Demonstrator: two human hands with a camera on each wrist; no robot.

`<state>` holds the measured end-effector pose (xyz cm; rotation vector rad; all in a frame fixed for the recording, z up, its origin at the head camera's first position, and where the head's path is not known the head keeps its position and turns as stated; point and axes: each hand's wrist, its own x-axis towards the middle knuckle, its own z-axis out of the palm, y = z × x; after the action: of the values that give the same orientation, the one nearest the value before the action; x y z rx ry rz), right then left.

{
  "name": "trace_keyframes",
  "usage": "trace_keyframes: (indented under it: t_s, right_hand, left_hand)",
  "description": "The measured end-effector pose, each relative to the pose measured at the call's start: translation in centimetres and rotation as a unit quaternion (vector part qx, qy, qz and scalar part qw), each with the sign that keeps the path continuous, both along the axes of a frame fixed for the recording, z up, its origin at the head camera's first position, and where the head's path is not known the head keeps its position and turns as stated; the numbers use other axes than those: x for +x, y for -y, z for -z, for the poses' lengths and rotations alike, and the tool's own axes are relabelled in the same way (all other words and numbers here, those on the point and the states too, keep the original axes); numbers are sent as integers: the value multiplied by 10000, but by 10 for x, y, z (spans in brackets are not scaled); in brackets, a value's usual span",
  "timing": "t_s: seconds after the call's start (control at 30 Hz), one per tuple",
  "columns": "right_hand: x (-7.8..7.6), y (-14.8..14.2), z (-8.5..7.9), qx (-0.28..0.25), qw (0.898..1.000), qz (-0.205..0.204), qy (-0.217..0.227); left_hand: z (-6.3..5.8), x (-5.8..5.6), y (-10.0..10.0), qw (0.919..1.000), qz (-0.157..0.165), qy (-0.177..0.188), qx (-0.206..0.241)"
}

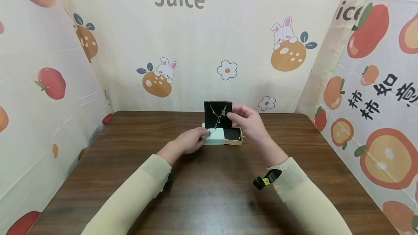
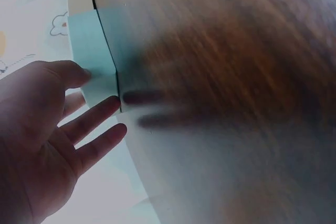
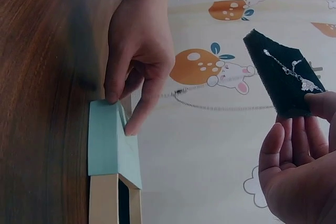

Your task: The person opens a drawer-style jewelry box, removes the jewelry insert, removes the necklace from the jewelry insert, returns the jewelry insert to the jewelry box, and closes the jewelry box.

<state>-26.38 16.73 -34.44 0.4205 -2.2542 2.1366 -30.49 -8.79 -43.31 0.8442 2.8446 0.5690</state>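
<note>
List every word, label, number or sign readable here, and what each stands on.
"Juice": back curtain.
"ice" (partial): back curtain, right corner.
"柿柿如意": right curtain.
Yellow label on black wrist device: too small to read.
Pale green box, black necklace card: no text visible.

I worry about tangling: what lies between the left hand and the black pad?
A thin chain, running from the pad; the right wrist view shows it.
</note>
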Motion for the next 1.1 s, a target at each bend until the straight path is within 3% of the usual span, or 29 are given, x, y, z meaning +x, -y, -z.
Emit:
trace_keyframes:
  t_s: [0.27, 0.63, 0.77, 0.97, 1.1]
  right_hand:
    - [1, 3, 3, 43, 9999, -31, 116]
    - [-2, 2, 9, -13, 9999, 6, 131]
    - [-2, 2, 10, 26, 9999, 50, 144]
    - [-3, 2, 12, 47, 9999, 67, 146]
    - [-4, 2, 12, 38, 9999, 64, 147]
  left_hand:
    - [-1, 2, 11, 9963, -143, 106, 845]
    - [-40, 17, 26, 9815, -437, -489, 1801]
    - [-56, 24, 27, 9706, -531, -933, 2155]
    - [-79, 34, 25, 9492, -291, -1797, 2568]
    - [-86, 39, 21, 9392, -158, -2209, 2623]
